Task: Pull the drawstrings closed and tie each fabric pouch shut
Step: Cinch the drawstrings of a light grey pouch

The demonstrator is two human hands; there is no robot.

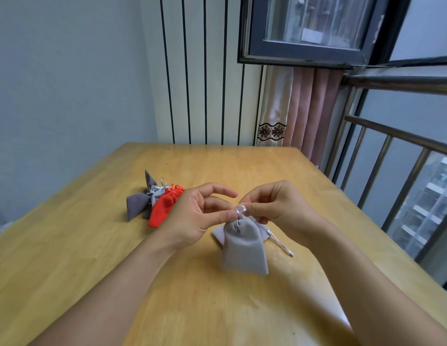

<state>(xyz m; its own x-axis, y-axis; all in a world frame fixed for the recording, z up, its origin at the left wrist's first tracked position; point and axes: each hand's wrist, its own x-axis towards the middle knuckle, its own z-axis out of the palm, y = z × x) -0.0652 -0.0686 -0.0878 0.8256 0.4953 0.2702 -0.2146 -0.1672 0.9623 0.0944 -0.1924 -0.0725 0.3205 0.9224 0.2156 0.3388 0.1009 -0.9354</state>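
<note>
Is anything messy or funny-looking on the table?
Nothing looks broken or spilled. The red pouch and dark grey pouches lie in a jumbled heap. Another light grey pouch lies partly hidden behind the light grey pouch being tied, its drawstring trailing loose on the table.

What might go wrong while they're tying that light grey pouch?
Both hands, left hand and right hand, pinch only the drawstring at the gathered neck, so the light grey pouch hangs unsupported; a slip could drop it or loosen the knot. A loose cord end trailing on the table might snag.
</note>
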